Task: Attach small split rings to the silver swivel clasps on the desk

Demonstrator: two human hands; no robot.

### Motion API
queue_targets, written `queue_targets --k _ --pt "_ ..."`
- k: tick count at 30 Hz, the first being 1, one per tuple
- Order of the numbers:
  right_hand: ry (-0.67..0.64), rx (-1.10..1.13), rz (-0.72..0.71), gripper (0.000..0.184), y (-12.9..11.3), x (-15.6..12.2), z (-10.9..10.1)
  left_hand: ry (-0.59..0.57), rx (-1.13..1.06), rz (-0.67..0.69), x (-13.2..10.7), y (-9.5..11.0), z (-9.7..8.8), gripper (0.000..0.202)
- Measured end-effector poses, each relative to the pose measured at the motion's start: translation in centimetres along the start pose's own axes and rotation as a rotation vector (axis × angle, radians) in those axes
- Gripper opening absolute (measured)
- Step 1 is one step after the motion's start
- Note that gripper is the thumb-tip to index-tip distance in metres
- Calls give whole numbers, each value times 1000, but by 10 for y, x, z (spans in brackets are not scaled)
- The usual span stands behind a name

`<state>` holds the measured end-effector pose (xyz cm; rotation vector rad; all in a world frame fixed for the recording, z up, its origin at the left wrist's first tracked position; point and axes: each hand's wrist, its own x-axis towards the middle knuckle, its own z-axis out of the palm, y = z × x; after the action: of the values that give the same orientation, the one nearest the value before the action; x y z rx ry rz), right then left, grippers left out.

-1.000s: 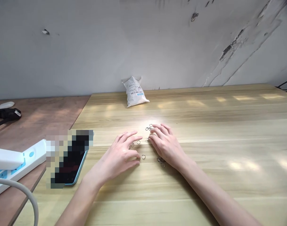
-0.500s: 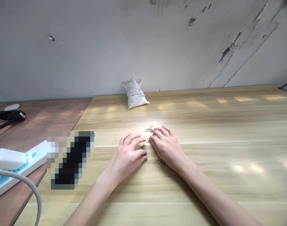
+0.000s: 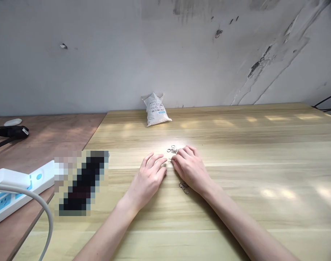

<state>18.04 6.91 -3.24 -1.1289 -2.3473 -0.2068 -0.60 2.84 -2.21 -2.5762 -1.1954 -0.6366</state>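
Note:
My left hand (image 3: 149,177) lies palm down on the light wooden table (image 3: 236,174), fingers stretched out flat over the spot where small metal rings lay. My right hand (image 3: 191,168) rests beside it, fingers extended and slightly curled on the table top. A small cluster of metal clasps (image 3: 172,149) sits just beyond my right fingertips. Another metal clasp (image 3: 184,187) lies by the heel of my right hand. The loose rings are hidden under my left hand.
A small white packet (image 3: 155,109) stands at the back by the wall. A blurred-out phone (image 3: 81,183) lies at the table's left edge. A white power strip (image 3: 17,190) with a grey cable (image 3: 40,214) sits on the darker table at left.
My left hand slid forward and to the right, flattening over the loose rings so that they no longer show. My right hand barely moved. The view tilted slightly.

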Motion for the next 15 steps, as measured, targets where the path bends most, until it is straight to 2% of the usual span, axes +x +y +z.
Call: queue_targets --k 6,15 --pt "40 90 4 17 -3 0 -5 45 -207 -149 2 1 -6 17" --pt "45 165 -31 14 -3 -1 -4 111 -420 -248 0 -2 -3 12"
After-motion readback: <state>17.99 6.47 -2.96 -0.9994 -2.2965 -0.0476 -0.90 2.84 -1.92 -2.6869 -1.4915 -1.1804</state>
